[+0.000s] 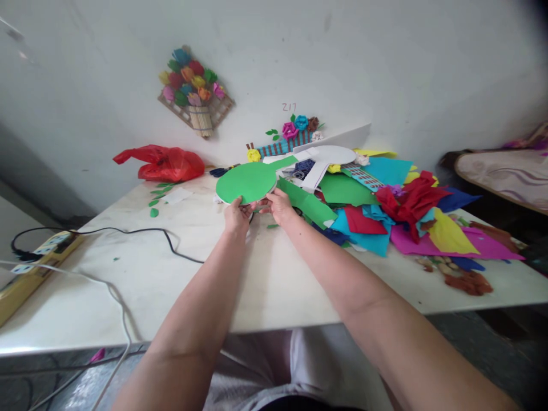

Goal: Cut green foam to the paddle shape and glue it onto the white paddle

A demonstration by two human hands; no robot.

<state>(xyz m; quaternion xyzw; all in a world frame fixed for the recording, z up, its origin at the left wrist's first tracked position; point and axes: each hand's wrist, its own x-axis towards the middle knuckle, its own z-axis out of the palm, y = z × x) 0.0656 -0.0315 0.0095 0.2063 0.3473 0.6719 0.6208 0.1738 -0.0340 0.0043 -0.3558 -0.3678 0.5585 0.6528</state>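
Both my hands hold a round green paper disc (246, 181) just above the white table (265, 279). My left hand (237, 215) pinches the disc's near edge, fingers closed on it. My right hand (279, 205) grips the same edge a little to the right, fingers curled. A white layer shows under the disc's rim. A green paper strip (307, 203) lies right beside my right hand.
A heap of coloured paper sheets (406, 217) covers the table's right half. A red plastic bag (165, 162) lies at the back left. A black cable (128, 233) and a yellow power strip (38, 262) sit at left. Paper flower crafts (194, 91) hang on the wall.
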